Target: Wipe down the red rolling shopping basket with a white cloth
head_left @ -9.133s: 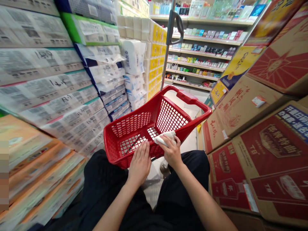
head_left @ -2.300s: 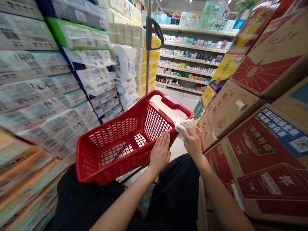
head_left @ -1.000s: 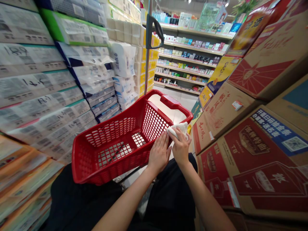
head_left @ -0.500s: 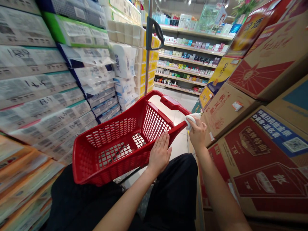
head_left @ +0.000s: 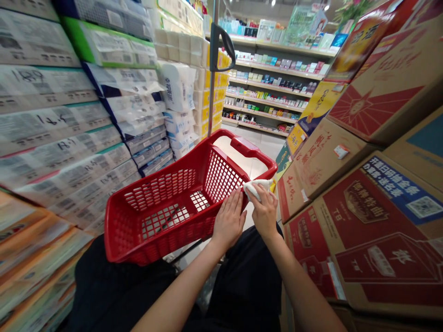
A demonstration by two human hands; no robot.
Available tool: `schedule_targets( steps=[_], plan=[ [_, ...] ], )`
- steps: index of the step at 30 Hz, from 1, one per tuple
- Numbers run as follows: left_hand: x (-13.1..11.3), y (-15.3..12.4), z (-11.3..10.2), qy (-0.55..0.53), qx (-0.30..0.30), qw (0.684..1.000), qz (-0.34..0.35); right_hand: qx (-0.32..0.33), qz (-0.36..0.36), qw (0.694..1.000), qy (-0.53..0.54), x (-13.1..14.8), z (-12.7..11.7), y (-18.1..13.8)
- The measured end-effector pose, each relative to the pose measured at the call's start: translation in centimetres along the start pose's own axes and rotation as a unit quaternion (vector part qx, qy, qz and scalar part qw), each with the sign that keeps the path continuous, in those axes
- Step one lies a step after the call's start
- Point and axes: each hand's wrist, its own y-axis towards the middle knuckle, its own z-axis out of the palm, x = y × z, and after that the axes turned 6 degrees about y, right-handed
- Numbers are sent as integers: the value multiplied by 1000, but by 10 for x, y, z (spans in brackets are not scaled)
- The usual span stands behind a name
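Note:
A red plastic shopping basket with latticed walls stands in front of me, tilted across the view, with nothing inside it. At its upper end is a moulded grip, and a black pull handle rises on a metal rod behind it. My left hand lies flat on the near rim, fingers stretched out together. Just right of it, my right hand is closed on a white cloth, which it presses against the rim near the grip end. The cloth hides part of that rim.
Stacked tissue packs wall in the left side, with toilet roll packs beyond. Cardboard cartons pile up closely on the right. Shelves of small boxed goods stand across the far end of the tiled floor.
My right hand has slid the white cloth along the rim, from the outer grip end back towards me and leftward, close to my left hand. My left hand and the basket stay almost still.

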Motion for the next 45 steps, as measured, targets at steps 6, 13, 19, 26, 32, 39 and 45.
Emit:
schedule_targets(
  steps=[6,13,19,26,32,39,45],
  plan=[
    [1,3,-1,3,1,1000,4,17,-7,999,-37,-43,-14,28],
    [2,2,-1,2,1,1000,3,13,43,998,-42,-72,-22,60],
    [1,1,-1,5,9,1000,6,-6,68,997,-28,-37,-10,37],
    [1,1,-1,-5,9,1000,6,18,19,1000,10,13,6,4],
    [2,1,-1,5,12,1000,5,24,-13,1000,-15,4,2,5],
    [2,2,1,20,16,1000,9,-14,15,1000,-13,-57,-15,39],
    [0,0,2,21,5,1000,5,-77,55,994,50,-70,-7,50]
  ],
)
